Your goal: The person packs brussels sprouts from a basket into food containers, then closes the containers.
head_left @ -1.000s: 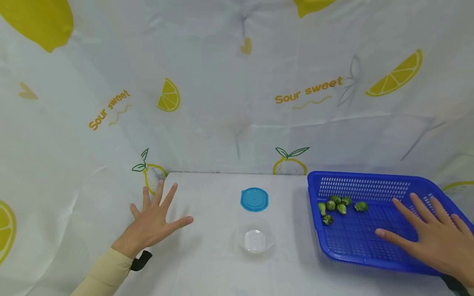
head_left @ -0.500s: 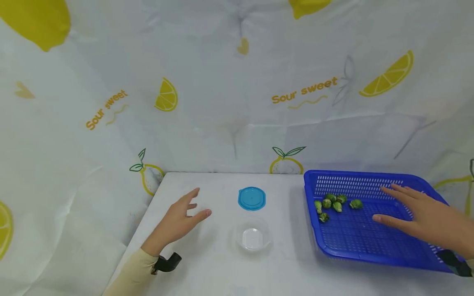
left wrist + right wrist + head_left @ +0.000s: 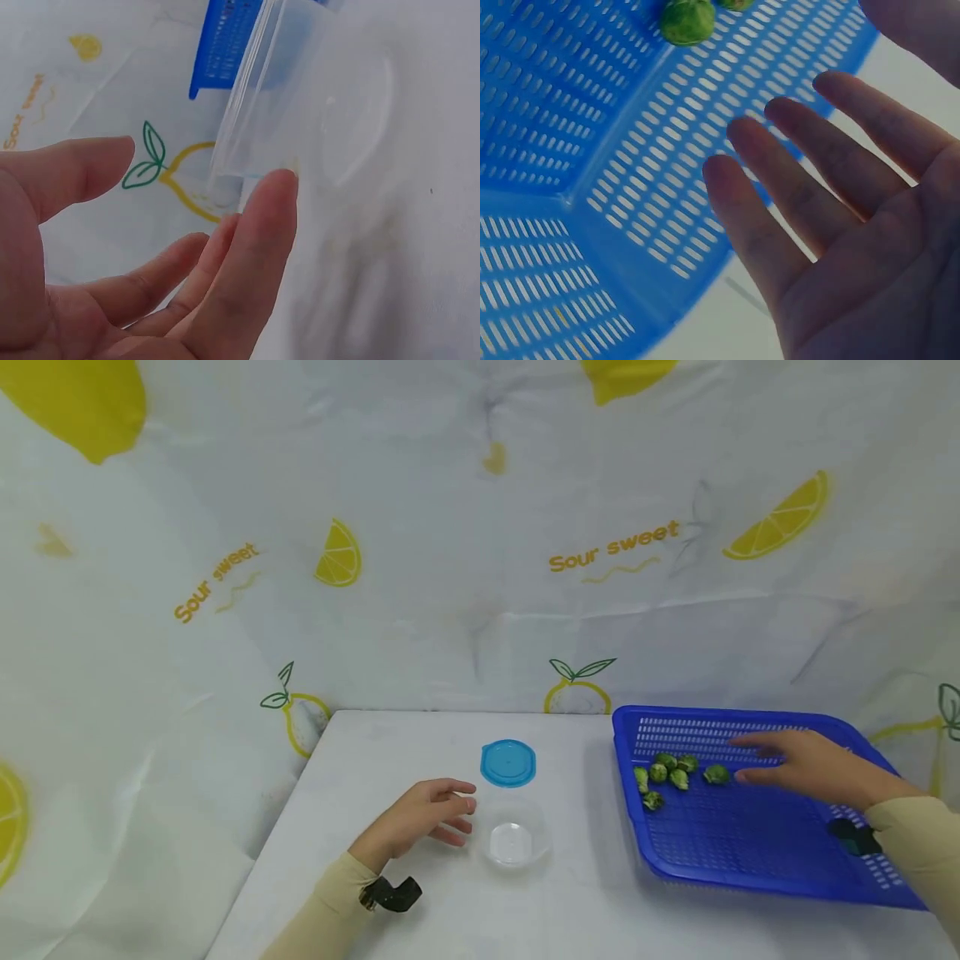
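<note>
A clear plastic tub (image 3: 514, 844) stands on the white table, with its round blue lid (image 3: 508, 763) lying just behind it. My left hand (image 3: 438, 814) hovers at the tub's left rim with loosely curved fingers, holding nothing; in the left wrist view the tub wall (image 3: 315, 112) is right beyond my fingertips (image 3: 274, 199). A blue slotted basket (image 3: 750, 843) at the right holds several brussels sprouts (image 3: 678, 775). My right hand (image 3: 780, 762) reaches over the basket, fingers straight, close to the rightmost sprout (image 3: 716, 773). The right wrist view shows one sprout (image 3: 688, 20) beyond my spread fingers (image 3: 780, 217).
A white cloth with lemon prints and "Sour sweet" lettering (image 3: 615, 542) hangs behind and to the left of the table (image 3: 390, 752). The table's left edge runs close to my left forearm. Black wrist straps (image 3: 393, 893) sit on both arms.
My left hand moved right from the table's left side to the tub's rim, fingers curling a little. My right hand moved left and farther into the basket toward the sprouts.
</note>
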Available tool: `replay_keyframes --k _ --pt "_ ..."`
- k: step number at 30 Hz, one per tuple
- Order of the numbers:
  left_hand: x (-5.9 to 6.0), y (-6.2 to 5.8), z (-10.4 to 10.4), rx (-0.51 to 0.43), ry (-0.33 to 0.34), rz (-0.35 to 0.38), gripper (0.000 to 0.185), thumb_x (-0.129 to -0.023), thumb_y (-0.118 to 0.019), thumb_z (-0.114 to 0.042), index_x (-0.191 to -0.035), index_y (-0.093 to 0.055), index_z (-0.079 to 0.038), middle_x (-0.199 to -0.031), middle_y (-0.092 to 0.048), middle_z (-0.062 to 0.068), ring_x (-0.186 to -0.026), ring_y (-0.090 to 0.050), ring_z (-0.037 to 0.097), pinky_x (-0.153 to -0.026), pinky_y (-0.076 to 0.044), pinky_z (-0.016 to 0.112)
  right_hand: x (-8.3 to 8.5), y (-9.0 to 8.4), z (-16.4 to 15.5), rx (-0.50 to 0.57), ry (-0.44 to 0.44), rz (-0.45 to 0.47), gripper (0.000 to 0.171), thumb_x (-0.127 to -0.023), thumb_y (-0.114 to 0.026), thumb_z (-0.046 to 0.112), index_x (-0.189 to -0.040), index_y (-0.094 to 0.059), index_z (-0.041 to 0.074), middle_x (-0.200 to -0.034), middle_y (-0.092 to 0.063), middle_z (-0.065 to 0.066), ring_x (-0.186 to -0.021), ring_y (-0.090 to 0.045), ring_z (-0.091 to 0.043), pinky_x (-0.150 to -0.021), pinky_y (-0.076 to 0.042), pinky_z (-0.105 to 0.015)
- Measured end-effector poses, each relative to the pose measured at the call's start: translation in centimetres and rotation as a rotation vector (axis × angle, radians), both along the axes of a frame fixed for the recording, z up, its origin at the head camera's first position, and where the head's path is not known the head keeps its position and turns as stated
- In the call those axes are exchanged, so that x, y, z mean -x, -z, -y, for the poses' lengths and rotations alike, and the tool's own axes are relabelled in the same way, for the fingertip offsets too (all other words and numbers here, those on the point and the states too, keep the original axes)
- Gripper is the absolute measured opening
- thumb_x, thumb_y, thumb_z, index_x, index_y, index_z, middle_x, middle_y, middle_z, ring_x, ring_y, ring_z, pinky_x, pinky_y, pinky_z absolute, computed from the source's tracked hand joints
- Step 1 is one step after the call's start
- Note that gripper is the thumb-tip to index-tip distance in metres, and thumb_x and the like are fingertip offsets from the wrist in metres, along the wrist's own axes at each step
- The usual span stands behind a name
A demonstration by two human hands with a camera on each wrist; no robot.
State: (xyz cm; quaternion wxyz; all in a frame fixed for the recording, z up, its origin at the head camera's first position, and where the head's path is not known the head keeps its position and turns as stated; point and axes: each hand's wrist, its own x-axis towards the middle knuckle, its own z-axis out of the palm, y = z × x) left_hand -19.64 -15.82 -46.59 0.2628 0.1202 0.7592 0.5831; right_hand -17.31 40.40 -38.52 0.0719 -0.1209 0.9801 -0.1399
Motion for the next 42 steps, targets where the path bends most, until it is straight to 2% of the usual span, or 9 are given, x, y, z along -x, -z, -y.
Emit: replay_keyframes --k 6,11,18,24,31,37,42 --pt "0.8 0.9 -0.2 -0.042 0.029 0.075 0.058 -0.102 -0.074 -0.033 -0.147 -0.060 0.000 -0.134 -0.069 0.022 -0.103 -0.076 0.026 -0.087 -0.069 0.039 1.7 1.3 -0.5 0.075 0.003 0.063 0.057 -0.097 -0.081 0.029 -0.141 -0.067 -0.006 -0.138 -0.067 -0.034 -0.119 -0.069 -0.052 -0.090 -0.062 -0.063" --pt "1.3 1.7 -0.3 -0.082 0.049 0.134 0.053 -0.101 -0.075 -0.026 -0.145 -0.062 0.001 -0.120 -0.070 0.015 -0.097 -0.074 0.023 -0.086 -0.069 0.036 2.7 2.5 -1.5 0.149 0.021 0.117 0.051 -0.097 -0.080 0.018 -0.138 -0.067 -0.009 -0.137 -0.068 -0.034 -0.118 -0.070 -0.052 -0.093 -0.062 -0.064" --pt "1.5 2.5 -0.2 -0.141 0.064 0.188 0.051 -0.098 -0.079 -0.024 -0.142 -0.065 -0.001 -0.103 -0.071 0.008 -0.090 -0.073 0.019 -0.084 -0.069 0.035 3.8 3.8 -1.6 0.173 0.008 0.142 0.046 -0.098 -0.078 0.015 -0.135 -0.068 -0.010 -0.132 -0.071 -0.031 -0.117 -0.071 -0.050 -0.095 -0.061 -0.063" --pt "1.7 3.0 -0.5 -0.178 0.085 0.211 0.050 -0.096 -0.080 -0.015 -0.141 -0.064 0.000 -0.092 -0.074 0.007 -0.081 -0.073 0.017 -0.080 -0.069 0.035 4.2 4.4 -0.9 0.168 -0.001 0.147 0.045 -0.096 -0.079 0.013 -0.132 -0.069 -0.012 -0.131 -0.071 -0.033 -0.118 -0.068 -0.054 -0.095 -0.060 -0.066" --pt "1.7 2.9 -0.3 -0.197 0.095 0.225 0.050 -0.096 -0.078 -0.009 -0.142 -0.062 0.002 -0.091 -0.076 0.005 -0.077 -0.075 0.016 -0.078 -0.069 0.032 4.8 4.8 -0.4 0.146 -0.002 0.133 0.040 -0.093 -0.081 0.010 -0.127 -0.073 -0.010 -0.126 -0.074 -0.030 -0.116 -0.069 -0.053 -0.094 -0.060 -0.066" --pt "1.7 2.6 -0.3 -0.215 0.105 0.232 0.049 -0.097 -0.078 -0.008 -0.142 -0.061 0.003 -0.092 -0.077 0.005 -0.078 -0.075 0.015 -0.077 -0.069 0.030 4.7 4.8 -0.2 0.134 0.010 0.122 0.038 -0.091 -0.081 0.009 -0.124 -0.075 -0.009 -0.124 -0.075 -0.029 -0.116 -0.069 -0.054 -0.094 -0.060 -0.067" --pt "1.9 2.9 -0.3 -0.228 0.115 0.244 0.048 -0.097 -0.076 -0.006 -0.142 -0.061 0.003 -0.093 -0.077 0.005 -0.078 -0.075 0.014 -0.077 -0.069 0.030 4.5 4.5 0.0 0.123 0.028 0.134 0.036 -0.092 -0.080 0.007 -0.124 -0.075 -0.009 -0.124 -0.074 -0.031 -0.116 -0.067 -0.056 -0.093 -0.059 -0.068"
